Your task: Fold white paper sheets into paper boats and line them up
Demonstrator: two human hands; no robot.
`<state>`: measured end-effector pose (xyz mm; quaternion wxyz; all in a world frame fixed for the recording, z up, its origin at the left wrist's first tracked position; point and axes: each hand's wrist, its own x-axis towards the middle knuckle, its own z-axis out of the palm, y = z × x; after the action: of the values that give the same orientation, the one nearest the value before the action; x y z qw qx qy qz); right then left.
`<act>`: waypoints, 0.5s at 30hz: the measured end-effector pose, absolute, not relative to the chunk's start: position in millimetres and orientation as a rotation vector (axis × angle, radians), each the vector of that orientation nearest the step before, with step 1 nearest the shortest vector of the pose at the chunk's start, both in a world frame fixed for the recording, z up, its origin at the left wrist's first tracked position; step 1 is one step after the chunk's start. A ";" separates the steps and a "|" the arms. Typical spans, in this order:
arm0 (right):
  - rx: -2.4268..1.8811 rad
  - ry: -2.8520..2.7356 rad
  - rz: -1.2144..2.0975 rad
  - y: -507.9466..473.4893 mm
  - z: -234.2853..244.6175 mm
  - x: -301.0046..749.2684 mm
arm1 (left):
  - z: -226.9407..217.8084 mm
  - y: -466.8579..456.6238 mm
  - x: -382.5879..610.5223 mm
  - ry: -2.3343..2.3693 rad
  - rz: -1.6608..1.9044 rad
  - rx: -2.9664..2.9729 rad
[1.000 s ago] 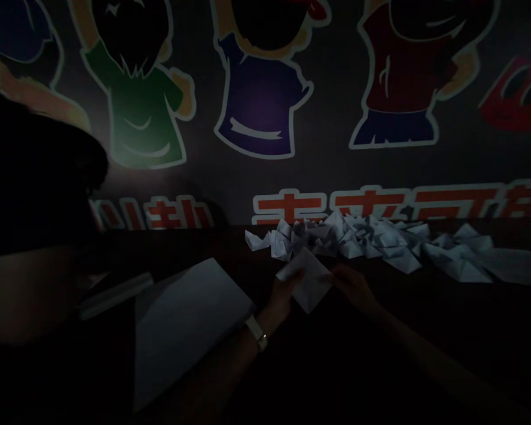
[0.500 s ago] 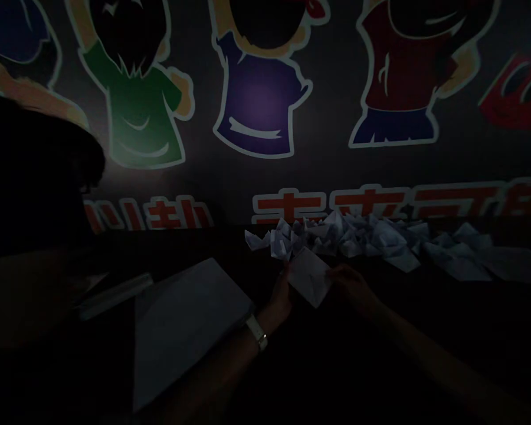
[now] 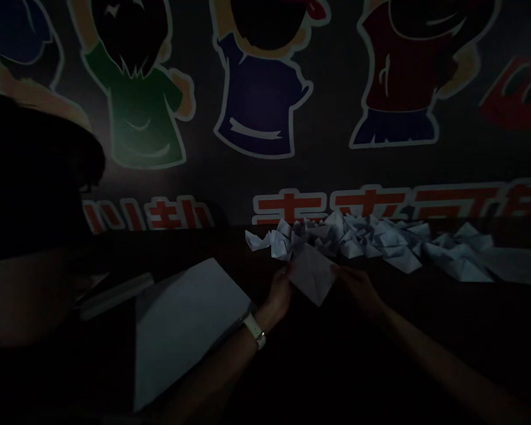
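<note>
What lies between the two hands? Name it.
A folded white paper sheet, held by both, lies between the left hand and the right hand, in the head view.

**You're in a dim activity room, by the look of it**
Past your dark table [image 3: 425, 330], a wall mural [image 3: 261, 100] shows 4 cartoon figures above red Chinese characters [image 3: 331, 206].

The person's left hand [image 3: 278, 295] and right hand [image 3: 358, 288] are bare, as are the left forearm [image 3: 216, 369] and right forearm [image 3: 442, 366], which run out of view. A wide pale band [image 3: 254, 330] circles the left wrist, with one tiny bright glint on its outer edge. The dim light hides any finer markings.
</note>
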<state>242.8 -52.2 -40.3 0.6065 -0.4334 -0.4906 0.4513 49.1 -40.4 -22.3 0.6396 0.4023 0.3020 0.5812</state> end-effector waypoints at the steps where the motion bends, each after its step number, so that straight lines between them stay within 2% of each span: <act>1: -1.066 -1.191 0.916 -52.3 -39.8 244.8 | -22.7 -37.7 46.4 0.696 1.392 1.045; 4: -1.172 -1.362 0.597 -53.9 -36.5 247.9 | -24.9 -29.6 40.5 0.778 1.512 1.399; 6: -1.167 -1.453 0.518 -55.9 -34.2 246.3 | -26.2 -27.5 40.1 0.864 1.466 1.550; 15: -1.214 -1.513 0.670 -56.3 -38.8 236.5 | -30.7 -34.2 46.1 0.977 1.396 1.686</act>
<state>236.5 -56.3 -38.8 0.5181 -0.5061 -0.6305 0.2790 46.1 -34.2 -30.7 0.3637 0.6553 0.3796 0.5425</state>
